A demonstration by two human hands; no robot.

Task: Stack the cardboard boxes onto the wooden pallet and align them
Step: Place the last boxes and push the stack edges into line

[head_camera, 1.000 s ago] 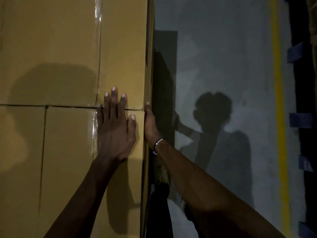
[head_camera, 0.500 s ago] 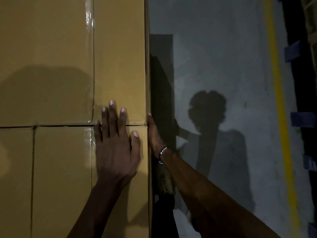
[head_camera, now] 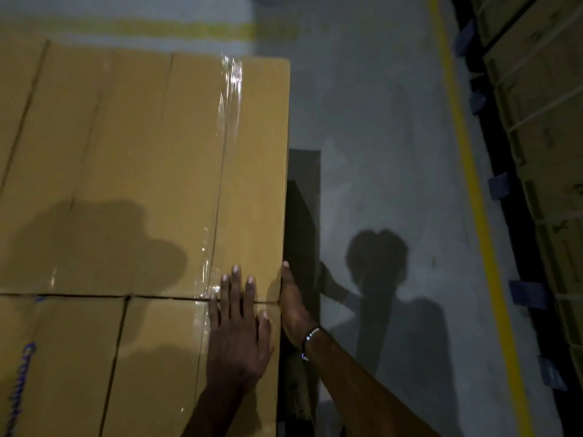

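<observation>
Tan cardboard boxes fill the left of the view, seen from above. The far box [head_camera: 151,171] has clear tape along its top seam. The near box [head_camera: 94,367] butts against it along a thin gap. My left hand [head_camera: 238,335] lies flat with straight fingers across that gap near the right corner. My right hand [head_camera: 295,307] presses flat against the right side face of the boxes at the same seam; a beaded bracelet is on its wrist. The pallet is hidden under the boxes.
Grey concrete floor [head_camera: 378,121] lies to the right of the stack. A yellow floor line [head_camera: 467,171] runs along it, with another across the top. Strapped stacked goods [head_camera: 542,127] on blue-footed pallets stand at the far right.
The view has tilted up, so the far edge of the far box and the floor beyond now show. Both hands stay at the seam by the right corner.
</observation>
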